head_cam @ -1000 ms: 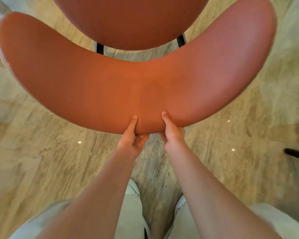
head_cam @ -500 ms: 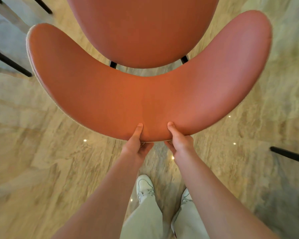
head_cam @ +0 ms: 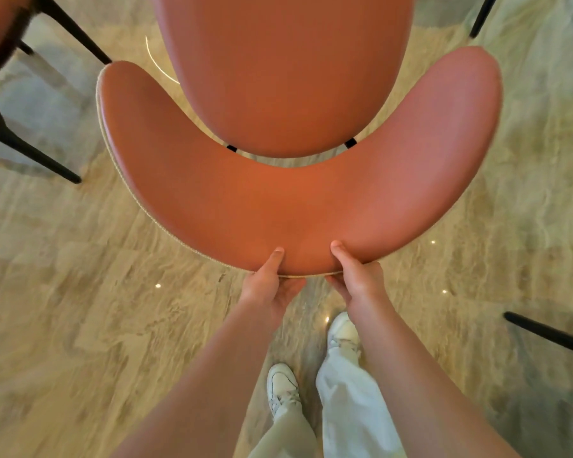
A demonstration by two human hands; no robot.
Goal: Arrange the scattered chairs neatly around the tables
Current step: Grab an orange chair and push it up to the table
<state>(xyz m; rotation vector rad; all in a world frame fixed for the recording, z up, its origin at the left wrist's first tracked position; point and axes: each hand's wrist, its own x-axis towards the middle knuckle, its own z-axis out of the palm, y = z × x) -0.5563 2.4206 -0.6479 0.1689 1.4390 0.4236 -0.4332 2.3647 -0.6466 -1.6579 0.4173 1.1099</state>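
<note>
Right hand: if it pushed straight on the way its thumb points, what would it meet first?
The right hand already grips the curved backrest, so it meets that at once. Beyond lies the chair seat, probably lower down; depth is unclear.

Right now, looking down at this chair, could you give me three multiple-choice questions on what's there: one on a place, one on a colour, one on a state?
1. Where on the chair do the hands hold?
A. the seat's front
B. the middle of the backrest's top edge
C. a leg

2. What colour is the chair's upholstery?
A. reddish-brown
B. blue
C. black

3. How do the hands stand?
A. both hang free
B. only one touches
C. both grip the backrest

Answers:
1 B: the left hand and right hand sit side by side at the centre of the backrest, nearest the person.
2 A: the backrest and seat are both reddish-brown; only the legs are black.
3 C: each thumb lies on the backrest's inner face, with the fingers curled behind.
</note>
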